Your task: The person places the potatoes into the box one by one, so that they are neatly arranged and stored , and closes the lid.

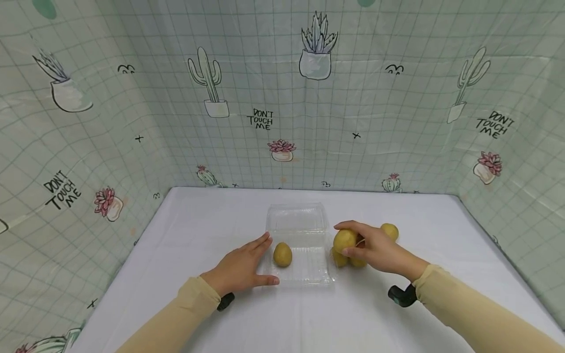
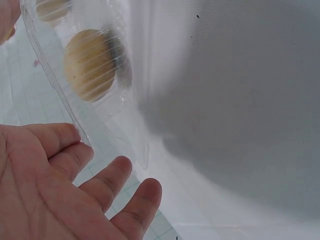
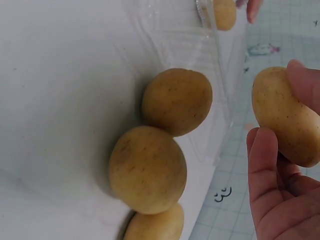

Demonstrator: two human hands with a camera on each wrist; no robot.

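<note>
My right hand (image 1: 375, 247) pinches a potato (image 1: 344, 241) between thumb and fingers, raised beside the right edge of a clear plastic clamshell box (image 1: 309, 269). In the right wrist view the held potato (image 3: 282, 112) hangs above the table, apart from the loose ones. Inside the box's near half, toward its left side, lies another potato (image 1: 282, 255). My left hand (image 1: 240, 264) rests at the left edge of the box, fingers extended; its fingertips (image 2: 75, 132) touch the plastic rim. Two loose potatoes (image 1: 339, 258) are partly hidden under my right hand.
A further potato (image 1: 390, 231) lies behind my right hand. The box's lid (image 1: 296, 217) is folded back, away from me. White cloth covers the table (image 1: 212, 215), and a grid-patterned curtain (image 1: 282, 98) encloses the back and both sides.
</note>
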